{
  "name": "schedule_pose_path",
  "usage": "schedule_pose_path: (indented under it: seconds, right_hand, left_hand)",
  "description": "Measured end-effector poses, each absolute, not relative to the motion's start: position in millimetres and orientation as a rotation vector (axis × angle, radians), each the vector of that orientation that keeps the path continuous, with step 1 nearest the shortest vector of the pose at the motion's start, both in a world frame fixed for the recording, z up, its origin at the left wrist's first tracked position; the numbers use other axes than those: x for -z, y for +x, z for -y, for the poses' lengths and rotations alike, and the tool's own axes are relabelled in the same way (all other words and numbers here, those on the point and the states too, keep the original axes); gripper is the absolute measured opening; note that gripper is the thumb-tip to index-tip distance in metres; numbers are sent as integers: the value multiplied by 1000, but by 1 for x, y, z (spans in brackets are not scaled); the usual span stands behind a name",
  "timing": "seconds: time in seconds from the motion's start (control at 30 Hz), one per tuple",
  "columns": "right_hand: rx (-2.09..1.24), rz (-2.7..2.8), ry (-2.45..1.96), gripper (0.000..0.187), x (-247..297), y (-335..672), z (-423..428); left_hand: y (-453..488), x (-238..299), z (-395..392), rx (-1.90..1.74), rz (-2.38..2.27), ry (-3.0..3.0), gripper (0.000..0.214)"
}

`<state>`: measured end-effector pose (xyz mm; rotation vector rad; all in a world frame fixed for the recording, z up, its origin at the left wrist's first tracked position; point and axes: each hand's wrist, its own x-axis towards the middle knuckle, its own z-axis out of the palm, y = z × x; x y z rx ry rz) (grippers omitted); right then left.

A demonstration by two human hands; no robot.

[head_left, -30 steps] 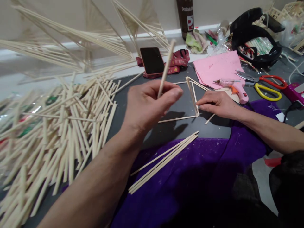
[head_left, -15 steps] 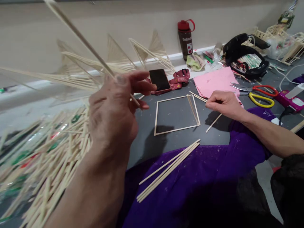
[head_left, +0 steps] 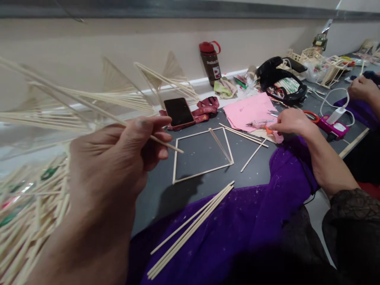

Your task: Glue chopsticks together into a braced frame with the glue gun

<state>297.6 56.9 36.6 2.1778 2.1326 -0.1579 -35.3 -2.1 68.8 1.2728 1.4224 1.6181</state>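
My left hand, large in the foreground, pinches a thin wooden stick between thumb and fingers. The stick slants from upper left, and its near end passes just above a four-sided stick frame lying on the grey table. My right hand is lowered over the edge of the pink paper, fingers curled beside a clear pen-like item with an orange end. What its fingertips grip is hidden. Scissors lie partly covered behind it. Loose sticks rest between the frame and this hand.
Several sticks lie across purple cloth. A stick pile is at left, stick structures behind. A phone, bottle, black headset-like item and magenta power adapter line the back and right. Another person's hand is far right.
The view has swung right and a little upward. My left hand's stick has tilted flatter, its near end now over the frame. My right hand has moved off the loose sticks toward the scissors.
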Motion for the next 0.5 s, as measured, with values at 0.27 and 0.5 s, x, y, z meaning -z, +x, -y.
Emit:
schedule_pose_path:
  seconds: [0.27,0.5]
  right_hand:
    - [294,-2026,2205,21,-28,290,-61]
    - [859,-2314,2805,13,-26,296,-61]
  left_hand:
    - [-41,-68,6,-1447,-1391,1341,22]
    - [-30,-75,5,-1575,-1311,1237,15]
